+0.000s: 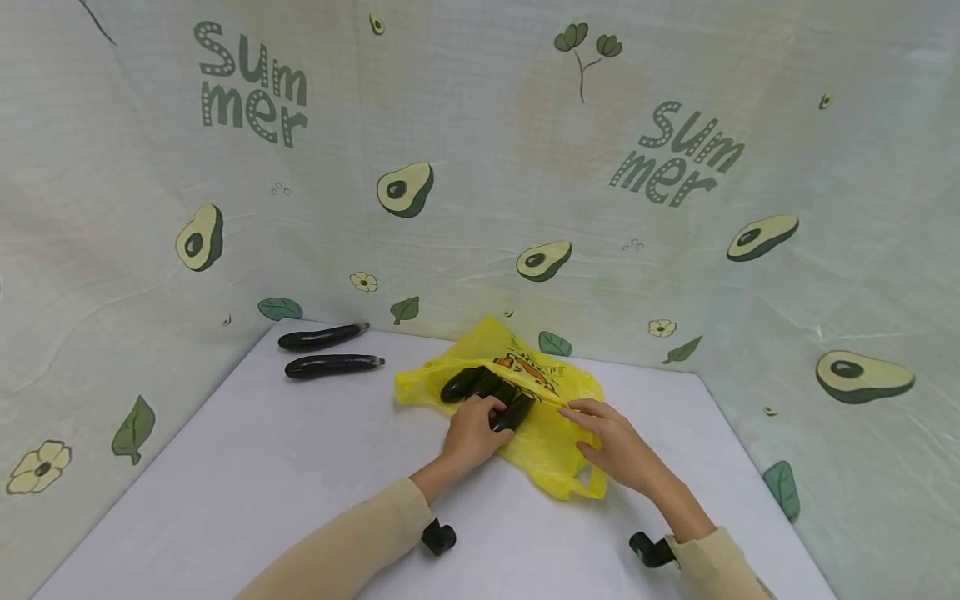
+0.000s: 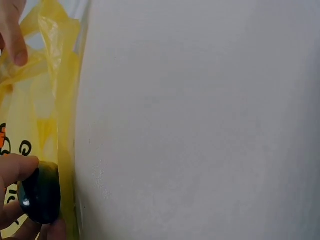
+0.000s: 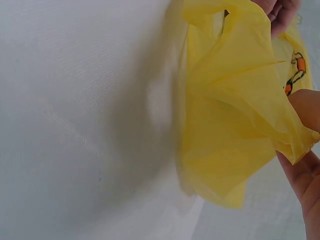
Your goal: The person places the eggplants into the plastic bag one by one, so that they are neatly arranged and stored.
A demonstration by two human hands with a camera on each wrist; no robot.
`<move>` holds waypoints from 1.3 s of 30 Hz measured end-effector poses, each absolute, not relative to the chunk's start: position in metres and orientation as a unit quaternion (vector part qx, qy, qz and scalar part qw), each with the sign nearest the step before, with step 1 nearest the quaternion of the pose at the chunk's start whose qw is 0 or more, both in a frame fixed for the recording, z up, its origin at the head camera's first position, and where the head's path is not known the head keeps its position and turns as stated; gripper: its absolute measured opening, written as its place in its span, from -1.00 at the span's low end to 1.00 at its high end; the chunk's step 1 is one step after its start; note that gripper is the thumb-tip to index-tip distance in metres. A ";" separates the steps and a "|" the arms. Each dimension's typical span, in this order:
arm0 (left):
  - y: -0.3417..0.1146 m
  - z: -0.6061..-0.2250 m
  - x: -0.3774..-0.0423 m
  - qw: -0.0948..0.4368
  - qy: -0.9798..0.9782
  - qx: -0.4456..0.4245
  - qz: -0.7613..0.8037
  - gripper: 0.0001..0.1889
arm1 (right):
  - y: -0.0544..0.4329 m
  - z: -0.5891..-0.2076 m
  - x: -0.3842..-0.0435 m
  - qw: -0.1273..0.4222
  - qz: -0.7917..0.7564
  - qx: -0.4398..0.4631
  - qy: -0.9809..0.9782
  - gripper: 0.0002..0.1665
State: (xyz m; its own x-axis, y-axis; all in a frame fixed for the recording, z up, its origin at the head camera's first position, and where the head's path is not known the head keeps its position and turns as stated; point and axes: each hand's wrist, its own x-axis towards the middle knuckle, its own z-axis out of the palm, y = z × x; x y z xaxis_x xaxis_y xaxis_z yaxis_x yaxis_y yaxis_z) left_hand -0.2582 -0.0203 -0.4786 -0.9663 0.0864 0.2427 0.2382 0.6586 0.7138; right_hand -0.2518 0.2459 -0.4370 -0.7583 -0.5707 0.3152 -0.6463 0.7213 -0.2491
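Note:
A yellow plastic bag (image 1: 558, 454) lies on its side on the table, its mouth facing left and toward me. Dark, glossy eggplants (image 1: 461, 385) show inside the mouth. My left hand (image 1: 471, 432) is at the opening and grips an eggplant (image 1: 517, 412) between thumb and fingers. In the left wrist view, the rounded end of that eggplant (image 2: 42, 195) sticks out between the fingertips. My right hand (image 1: 617, 442) holds the upper edge of the mouth. Seen from the right wrist, the bag's edge (image 3: 295, 145) is bunched between its fingers.
Two more eggplants, a rear one (image 1: 321, 337) and a nearer one (image 1: 333, 366), lie side by side at the table's back left. A cloth backdrop (image 1: 465, 125) with printed avocados surrounds the white table (image 1: 315, 450) at the back and sides.

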 end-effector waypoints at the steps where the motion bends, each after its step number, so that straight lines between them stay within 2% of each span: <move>1: -0.020 -0.478 -0.258 0.095 -0.907 -0.087 -0.402 -0.60 | 0.246 -0.437 -0.252 0.108 0.174 0.330 -0.922 -0.21; 20: -0.015 -0.483 -0.254 0.107 -0.902 -0.048 -0.415 -0.57 | 0.246 -0.435 -0.251 0.112 0.179 0.331 -0.920 -0.22; 39: -0.015 -0.483 -0.253 0.110 -0.907 -0.055 -0.403 -0.63 | 0.246 -0.436 -0.250 0.118 0.176 0.331 -0.919 -0.21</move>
